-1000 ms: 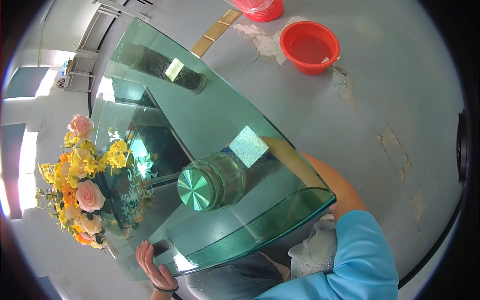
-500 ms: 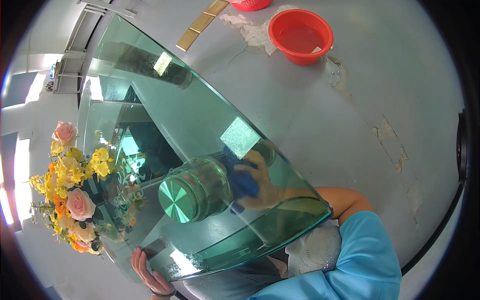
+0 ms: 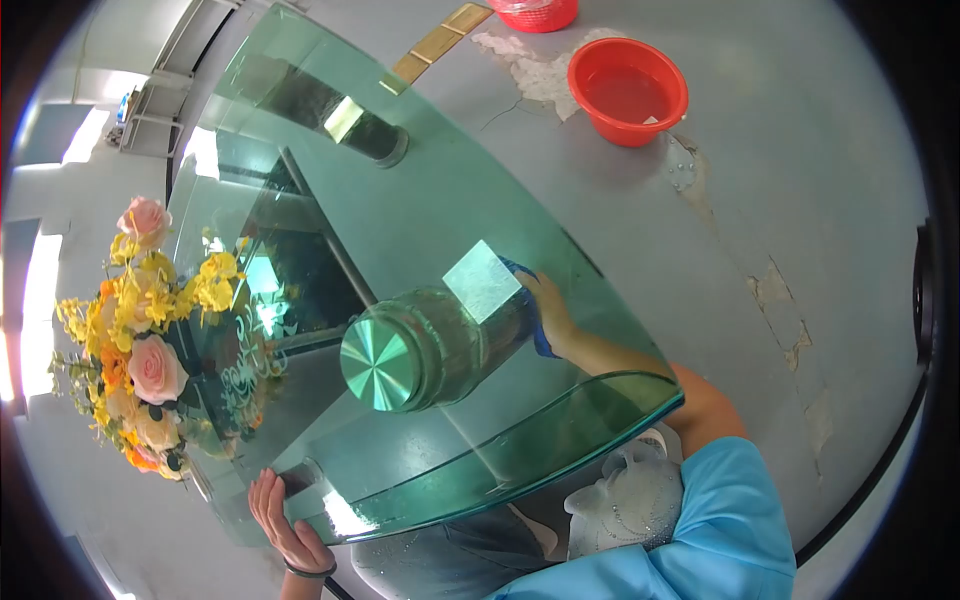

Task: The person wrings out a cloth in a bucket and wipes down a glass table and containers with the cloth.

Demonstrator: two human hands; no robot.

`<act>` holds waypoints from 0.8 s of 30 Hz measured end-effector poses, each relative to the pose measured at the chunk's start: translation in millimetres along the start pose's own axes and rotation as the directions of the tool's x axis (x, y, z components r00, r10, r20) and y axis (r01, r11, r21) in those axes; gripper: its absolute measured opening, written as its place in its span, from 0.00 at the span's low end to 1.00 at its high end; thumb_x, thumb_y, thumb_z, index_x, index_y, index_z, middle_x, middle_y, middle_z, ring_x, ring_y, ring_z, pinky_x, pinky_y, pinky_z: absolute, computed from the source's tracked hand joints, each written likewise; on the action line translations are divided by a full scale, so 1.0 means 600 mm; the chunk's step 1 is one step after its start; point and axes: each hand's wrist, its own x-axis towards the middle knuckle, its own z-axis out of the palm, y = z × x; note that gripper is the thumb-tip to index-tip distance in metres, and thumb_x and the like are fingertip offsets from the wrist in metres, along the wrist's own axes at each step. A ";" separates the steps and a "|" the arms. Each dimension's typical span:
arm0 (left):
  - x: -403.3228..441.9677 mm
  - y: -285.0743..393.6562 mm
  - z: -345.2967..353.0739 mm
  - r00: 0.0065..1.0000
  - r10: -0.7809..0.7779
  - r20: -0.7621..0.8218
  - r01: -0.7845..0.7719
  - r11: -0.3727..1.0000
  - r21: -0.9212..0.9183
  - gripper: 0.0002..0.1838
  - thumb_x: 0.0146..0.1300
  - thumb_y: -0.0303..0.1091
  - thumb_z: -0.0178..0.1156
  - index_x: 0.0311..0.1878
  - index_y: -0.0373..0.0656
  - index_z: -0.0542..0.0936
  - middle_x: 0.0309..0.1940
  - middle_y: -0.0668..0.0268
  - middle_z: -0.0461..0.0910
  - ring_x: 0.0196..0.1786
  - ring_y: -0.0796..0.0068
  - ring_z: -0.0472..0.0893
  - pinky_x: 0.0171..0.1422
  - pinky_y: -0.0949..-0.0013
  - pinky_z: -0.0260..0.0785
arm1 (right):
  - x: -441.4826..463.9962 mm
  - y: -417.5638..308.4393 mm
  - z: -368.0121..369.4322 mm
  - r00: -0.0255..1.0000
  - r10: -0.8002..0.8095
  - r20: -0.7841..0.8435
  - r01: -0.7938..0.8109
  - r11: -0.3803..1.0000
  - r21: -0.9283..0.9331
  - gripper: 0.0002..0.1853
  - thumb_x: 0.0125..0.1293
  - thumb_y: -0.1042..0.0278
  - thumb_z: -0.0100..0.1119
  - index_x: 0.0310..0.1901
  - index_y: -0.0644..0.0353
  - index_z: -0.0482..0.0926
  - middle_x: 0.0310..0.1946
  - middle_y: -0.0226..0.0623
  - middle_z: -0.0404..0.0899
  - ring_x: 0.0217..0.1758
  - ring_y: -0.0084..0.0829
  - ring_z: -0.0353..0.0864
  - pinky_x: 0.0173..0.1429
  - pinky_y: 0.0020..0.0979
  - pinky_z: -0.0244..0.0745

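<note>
Beneath the green glass tabletop (image 3: 500, 400), my right hand (image 3: 550, 308) is closed on a blue cloth (image 3: 543, 338). The cloth lies against the side of a thick cylindrical table leg (image 3: 430, 355) with a shiny round metal cap; the glass and a bright reflection partly cover it. My left hand (image 3: 283, 522), with a dark band at the wrist, lies on the near left edge of the glass, fingers stretched out. A bunch of artificial flowers (image 3: 150, 350), pink, yellow and orange, stands at the left of the glass.
A red basin (image 3: 628, 92) is on the grey floor, with a red basket (image 3: 535, 12) behind it. Gold-coloured strips (image 3: 440, 45) lie near the glass's far edge. A second cylindrical leg (image 3: 385, 140) shows through the glass. The floor has chipped patches (image 3: 785, 310).
My right hand has moved with the blue cloth round to the outer right side of the leg. The view has shifted slightly; my left hand stays at the glass edge.
</note>
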 end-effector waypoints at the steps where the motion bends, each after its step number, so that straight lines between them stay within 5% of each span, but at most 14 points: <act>1: 0.001 -0.001 0.001 1.000 -0.014 -0.003 0.014 1.000 -0.004 0.28 0.62 0.40 0.40 0.59 0.26 0.67 0.59 0.43 0.68 0.63 0.42 0.66 0.70 0.42 0.49 | -0.023 -0.020 0.012 0.997 -0.041 0.063 0.040 0.999 0.022 0.21 0.69 0.52 0.48 0.50 0.63 0.72 0.38 0.33 0.73 0.43 0.22 0.72 0.50 0.27 0.68; 6: 0.003 0.001 0.002 1.000 0.005 -0.024 -0.005 1.000 0.006 0.27 0.62 0.39 0.40 0.57 0.26 0.68 0.57 0.43 0.70 0.62 0.42 0.68 0.69 0.42 0.50 | -0.174 -0.186 0.121 0.939 -0.180 0.293 0.163 0.983 0.082 0.24 0.68 0.52 0.50 0.56 0.64 0.68 0.49 0.37 0.71 0.52 0.25 0.72 0.57 0.29 0.67; 8: 0.006 0.003 0.000 1.000 0.023 -0.019 -0.023 1.000 0.014 0.26 0.62 0.39 0.40 0.57 0.27 0.69 0.57 0.43 0.70 0.62 0.43 0.68 0.69 0.42 0.50 | -0.199 -0.199 0.155 0.660 -0.707 0.254 0.589 0.697 0.409 0.22 0.60 0.54 0.62 0.48 0.64 0.75 0.46 0.40 0.71 0.58 0.36 0.70 0.61 0.35 0.66; 9: 0.005 0.002 -0.001 1.000 0.002 -0.025 -0.002 1.000 0.012 0.26 0.62 0.39 0.40 0.57 0.27 0.69 0.57 0.43 0.70 0.62 0.43 0.68 0.69 0.42 0.50 | -0.201 -0.187 0.154 0.661 -0.699 0.274 0.579 0.707 0.406 0.22 0.60 0.54 0.62 0.48 0.64 0.75 0.46 0.40 0.71 0.58 0.36 0.70 0.61 0.35 0.66; 11: 0.005 -0.001 0.000 0.999 0.040 -0.018 -0.040 0.999 0.013 0.26 0.62 0.39 0.40 0.57 0.27 0.69 0.57 0.43 0.70 0.62 0.44 0.68 0.69 0.42 0.50 | -0.188 -0.151 0.137 0.488 -0.834 0.259 0.858 0.513 0.035 0.20 0.54 0.59 0.66 0.50 0.52 0.79 0.56 0.45 0.65 0.65 0.51 0.63 0.69 0.46 0.57; 12: 0.008 0.001 0.000 0.999 0.032 -0.021 -0.031 0.999 0.008 0.26 0.63 0.39 0.41 0.56 0.27 0.69 0.56 0.44 0.71 0.62 0.44 0.69 0.69 0.43 0.50 | -0.166 -0.127 0.127 0.493 -0.823 0.282 0.852 0.523 0.036 0.20 0.54 0.59 0.66 0.50 0.52 0.79 0.56 0.45 0.65 0.65 0.51 0.63 0.69 0.46 0.57; 14: 0.006 0.001 -0.002 1.000 0.014 -0.014 -0.014 1.000 0.008 0.26 0.63 0.39 0.41 0.56 0.28 0.70 0.56 0.44 0.71 0.62 0.44 0.69 0.69 0.43 0.50 | -0.117 -0.077 0.098 -0.193 -0.911 0.365 0.973 -0.227 -0.051 0.23 0.47 0.62 0.69 0.49 0.34 0.81 0.65 0.45 0.54 0.63 0.61 0.61 0.69 0.60 0.49; 15: 0.006 0.000 -0.001 1.000 0.025 -0.011 -0.025 1.000 0.013 0.26 0.63 0.39 0.41 0.56 0.28 0.70 0.56 0.45 0.71 0.62 0.44 0.69 0.69 0.44 0.49 | -0.108 -0.064 0.083 -0.197 -0.903 0.381 0.973 -0.227 -0.033 0.23 0.47 0.62 0.69 0.49 0.34 0.81 0.65 0.45 0.54 0.63 0.61 0.61 0.69 0.60 0.49; 18: 0.009 0.001 -0.002 1.000 0.022 -0.017 -0.022 1.000 0.007 0.25 0.62 0.39 0.42 0.56 0.29 0.71 0.56 0.46 0.72 0.61 0.46 0.70 0.69 0.44 0.50 | -0.107 -0.041 0.039 0.086 -0.776 0.625 0.996 0.086 -0.030 0.48 0.52 0.65 0.69 0.70 0.50 0.48 0.70 0.48 0.45 0.71 0.49 0.54 0.72 0.49 0.57; 21: 0.011 0.001 -0.002 0.999 0.019 -0.027 -0.019 1.000 -0.006 0.25 0.62 0.38 0.43 0.56 0.30 0.71 0.57 0.47 0.72 0.61 0.47 0.70 0.69 0.45 0.50 | -0.142 -0.101 0.053 0.179 -0.762 0.623 0.978 0.206 -0.029 0.47 0.53 0.65 0.69 0.70 0.51 0.48 0.70 0.49 0.45 0.71 0.51 0.55 0.71 0.49 0.59; 23: 0.011 0.002 -0.004 1.000 0.030 -0.008 -0.031 0.999 -0.017 0.25 0.61 0.37 0.43 0.56 0.30 0.71 0.56 0.47 0.72 0.61 0.47 0.70 0.69 0.45 0.51 | -0.148 -0.117 0.089 0.139 -0.802 0.581 0.988 0.151 -0.028 0.46 0.55 0.59 0.68 0.70 0.50 0.47 0.70 0.51 0.44 0.71 0.54 0.55 0.70 0.49 0.61; 24: 0.012 0.000 -0.003 0.999 0.041 -0.017 -0.042 0.999 -0.022 0.25 0.61 0.37 0.43 0.56 0.30 0.71 0.56 0.47 0.72 0.61 0.48 0.70 0.69 0.45 0.52 | -0.168 -0.133 0.118 0.098 -0.862 0.497 0.995 0.071 -0.072 0.36 0.59 0.60 0.64 0.65 0.51 0.55 0.68 0.50 0.48 0.68 0.59 0.58 0.68 0.54 0.61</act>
